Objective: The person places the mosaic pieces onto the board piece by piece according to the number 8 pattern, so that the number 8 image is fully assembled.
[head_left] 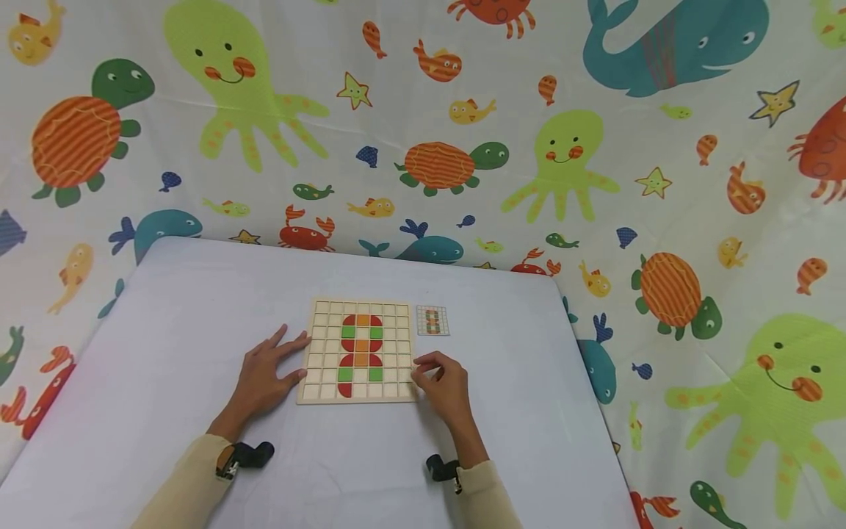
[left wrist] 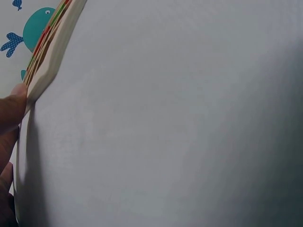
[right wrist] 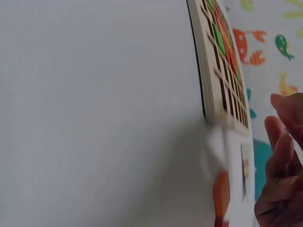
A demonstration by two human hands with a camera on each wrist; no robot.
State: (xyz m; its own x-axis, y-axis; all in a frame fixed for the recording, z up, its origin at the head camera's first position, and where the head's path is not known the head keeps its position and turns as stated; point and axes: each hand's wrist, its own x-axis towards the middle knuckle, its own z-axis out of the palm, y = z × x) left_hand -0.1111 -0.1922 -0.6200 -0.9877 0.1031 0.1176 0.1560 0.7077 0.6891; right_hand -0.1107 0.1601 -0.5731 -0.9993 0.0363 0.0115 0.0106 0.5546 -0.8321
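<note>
A wooden grid board (head_left: 396, 371) lies flat on the table, holding a pattern of red, green and orange pieces (head_left: 361, 345). Beside its left edge is my left hand (head_left: 264, 375), fingers spread, with thumb and fingertips touching the edge. My right hand (head_left: 444, 386) hovers by the board's lower right edge with loosely bent fingers. In the right wrist view its fingertips (right wrist: 279, 101) stand apart, and no piece shows between them. An orange block (right wrist: 221, 196) and a bit of red (right wrist: 222, 222) appear beyond the board's corner there; the head view does not show them.
A small pattern card (head_left: 432, 320) lies just right of the board's upper corner. White cloth covers the table (head_left: 218, 294). Behind and to the right hangs a curtain (head_left: 410, 88) printed with sea animals. Each wrist carries a small black camera (head_left: 254, 455).
</note>
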